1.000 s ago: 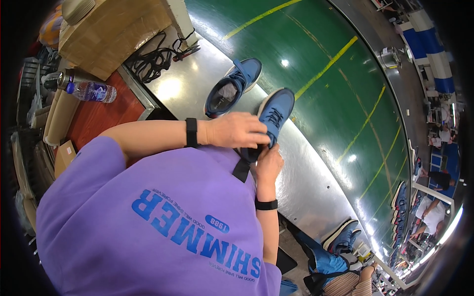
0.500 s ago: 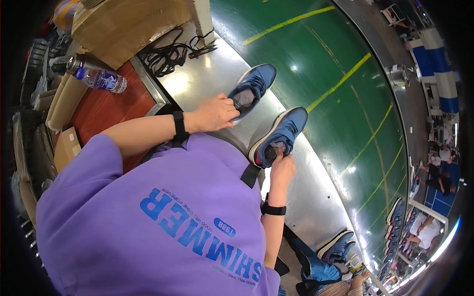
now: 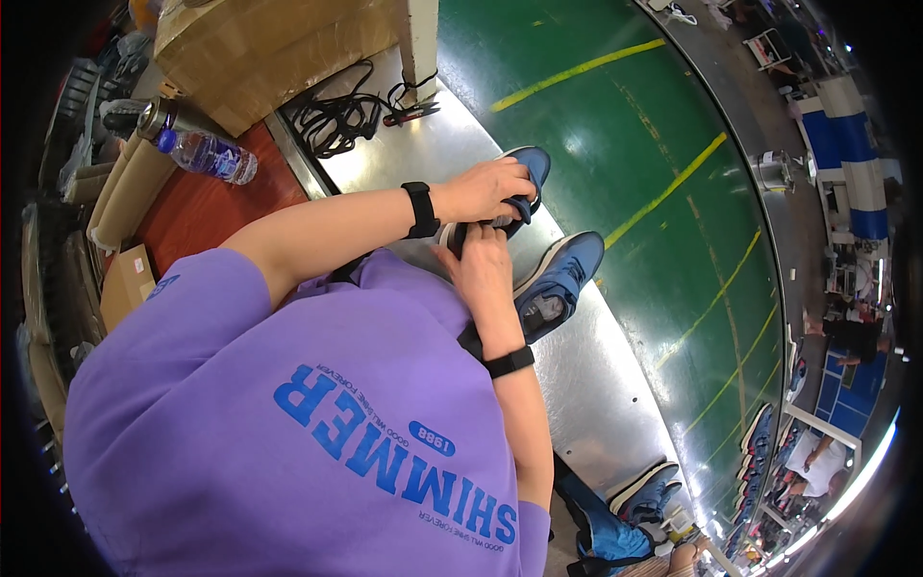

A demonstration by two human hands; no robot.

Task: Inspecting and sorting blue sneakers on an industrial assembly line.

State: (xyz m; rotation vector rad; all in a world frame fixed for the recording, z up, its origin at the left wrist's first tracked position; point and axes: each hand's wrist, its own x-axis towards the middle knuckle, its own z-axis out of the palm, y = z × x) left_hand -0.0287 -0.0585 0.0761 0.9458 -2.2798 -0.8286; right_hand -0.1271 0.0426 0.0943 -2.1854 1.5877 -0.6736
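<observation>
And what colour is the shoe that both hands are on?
The shoe is blue, showing best at its toe in the head view.

The left blue shoe [image 3: 536, 167], partly covered, lies near the right blue shoe [image 3: 567, 275], which sits opening upward

Free passage on the worktop [image 3: 606, 389] is found along the metal stretch from the right-hand blue shoe [image 3: 579, 258] to the pair of shoes [image 3: 646, 494] at lower right. A narrow metal gap separates the right-hand shoe from the left-hand shoe [image 3: 537, 169]; access to the latter from above is obstructed by the left hand [image 3: 492, 189] and right hand [image 3: 484, 258]. Toward upper left, coiled cables [image 3: 332, 123], an upright post [image 3: 420, 48] and a carton [image 3: 274, 58] block the way. The green surface [image 3: 663, 245] offers broad room beyond the shoes' toes.
</observation>
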